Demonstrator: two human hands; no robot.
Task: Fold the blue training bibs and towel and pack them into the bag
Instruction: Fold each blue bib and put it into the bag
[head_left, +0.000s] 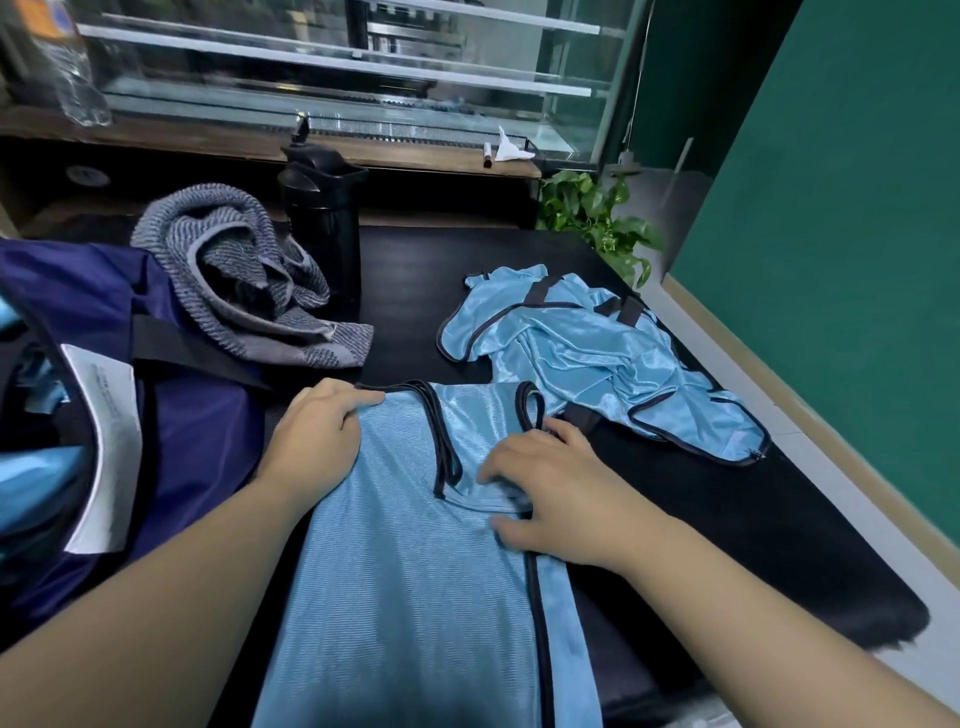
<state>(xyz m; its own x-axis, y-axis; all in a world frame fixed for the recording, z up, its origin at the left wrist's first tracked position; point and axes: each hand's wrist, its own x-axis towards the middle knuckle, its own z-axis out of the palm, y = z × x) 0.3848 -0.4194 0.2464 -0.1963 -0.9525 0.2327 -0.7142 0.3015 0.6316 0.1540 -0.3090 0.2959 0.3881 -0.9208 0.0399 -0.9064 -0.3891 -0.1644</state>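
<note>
A light blue training bib (415, 561) with black trim lies spread lengthwise on the black table (753, 545) in front of me. My left hand (317, 431) grips its upper left shoulder edge, fingers curled over the cloth. My right hand (556, 499) presses flat on the bib near its right armhole, fingers spread. A second blue bib (587, 348) lies crumpled at the back right. The grey striped towel (244, 280) sits bunched at the back left. The navy bag (171, 431) lies open at the left, with blue fabric inside.
A black bottle (322, 223) stands behind the towel. A potted green plant (597, 213) sits at the table's far right corner. A glass display case (363, 67) runs along the back. The table's right edge borders a green wall.
</note>
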